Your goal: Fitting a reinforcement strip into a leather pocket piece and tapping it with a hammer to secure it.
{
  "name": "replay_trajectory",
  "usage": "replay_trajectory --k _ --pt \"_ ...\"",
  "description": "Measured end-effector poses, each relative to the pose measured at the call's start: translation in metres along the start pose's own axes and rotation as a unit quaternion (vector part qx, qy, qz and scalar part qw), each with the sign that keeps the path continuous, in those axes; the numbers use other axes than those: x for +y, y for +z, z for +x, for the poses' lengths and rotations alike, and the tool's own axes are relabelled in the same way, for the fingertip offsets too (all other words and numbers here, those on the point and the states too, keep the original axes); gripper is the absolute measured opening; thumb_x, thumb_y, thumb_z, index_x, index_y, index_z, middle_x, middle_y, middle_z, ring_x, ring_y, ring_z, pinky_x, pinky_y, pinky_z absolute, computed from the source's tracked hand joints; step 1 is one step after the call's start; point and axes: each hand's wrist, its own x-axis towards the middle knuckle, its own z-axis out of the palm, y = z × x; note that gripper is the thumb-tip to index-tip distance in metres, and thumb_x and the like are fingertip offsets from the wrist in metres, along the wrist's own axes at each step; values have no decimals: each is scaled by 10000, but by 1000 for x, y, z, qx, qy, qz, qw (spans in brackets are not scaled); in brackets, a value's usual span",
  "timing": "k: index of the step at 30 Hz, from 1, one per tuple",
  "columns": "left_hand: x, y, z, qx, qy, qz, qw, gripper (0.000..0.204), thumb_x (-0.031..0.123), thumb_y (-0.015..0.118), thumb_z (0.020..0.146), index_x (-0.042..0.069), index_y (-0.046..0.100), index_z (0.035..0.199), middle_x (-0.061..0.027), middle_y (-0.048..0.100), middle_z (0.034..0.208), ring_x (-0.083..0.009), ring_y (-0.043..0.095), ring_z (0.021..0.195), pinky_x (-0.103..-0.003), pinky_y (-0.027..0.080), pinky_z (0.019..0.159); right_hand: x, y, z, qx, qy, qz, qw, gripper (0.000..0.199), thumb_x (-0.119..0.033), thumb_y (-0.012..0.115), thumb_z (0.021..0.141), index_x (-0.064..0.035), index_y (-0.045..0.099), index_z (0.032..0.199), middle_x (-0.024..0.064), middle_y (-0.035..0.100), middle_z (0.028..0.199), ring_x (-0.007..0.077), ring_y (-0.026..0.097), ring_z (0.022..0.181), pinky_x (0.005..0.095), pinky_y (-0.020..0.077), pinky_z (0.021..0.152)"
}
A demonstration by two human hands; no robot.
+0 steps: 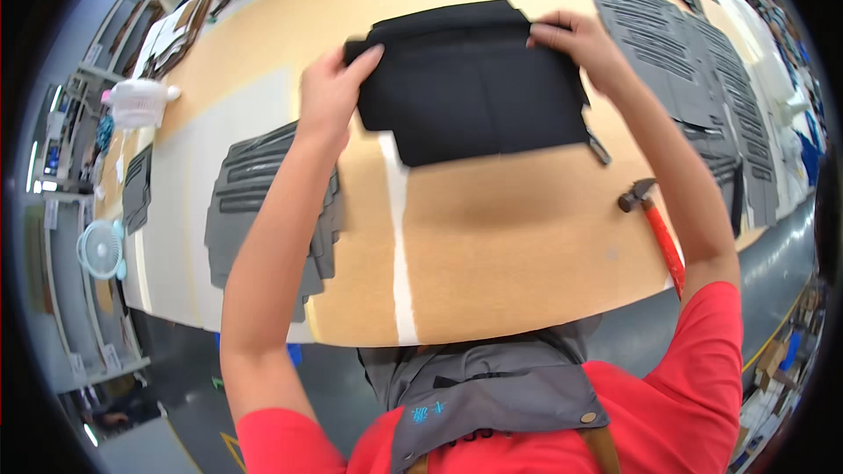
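A flat black panel of fabric or leather (479, 92), with notched corners and a faint crease down its middle, is held up over the table between both hands. My left hand (334, 92) is closed on its upper left edge, thumb on top. At the upper right corner my right hand (575, 44) pinches the edge between thumb and fingers. The fingers under the panel are hidden. Below it a shadow falls on the tabletop.
On the tan table (492, 254) lie a red-handled hammer (663, 241), a small metal tool (599, 147), stacked grey cut pieces at left (241, 180) and more at right (663, 57). A white plastic basket (140, 104) and a light-blue fan (101, 248) stand far left.
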Motion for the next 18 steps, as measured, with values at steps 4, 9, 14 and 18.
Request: replay_trajectory --k 4,9,14,18 --pt "-15 -7 50 98 109 128 981 540 278 849 890 -73 675 1261 -104 743 1067 -166 679 1033 -297 528 944 38 -17 78 95 -101 -301 943 580 -418 762 943 -19 647 1347 109 707 1231 180 642 1119 308 492 979" --pt "8 -106 -42 143 65 229 961 375 224 781 954 -36 720 1217 -84 745 1106 -145 666 1077 -286 509 970 -25 165 21 -114 -194 -64 972 363 -298 765 939 -47 710 1196 104 732 1115 224 699 1016 368 545 899" --pt "4 -160 -129 213 13 201 956 195 79 697 1001 -10 742 1169 -31 729 1076 -81 641 981 -243 499 904 -40 321 -7 -238 -144 -64 958 240 -248 766 935 -48 706 1054 93 735 1039 233 686 988 365 524 875" --pt "17 -182 -188 254 6 202 946 168 73 690 1012 -2 744 1152 -11 709 1053 -65 621 947 -224 487 867 -47 351 -3 -205 -147 -279 927 301 -331 796 894 -63 678 962 115 734 1019 298 685 961 424 512 807"
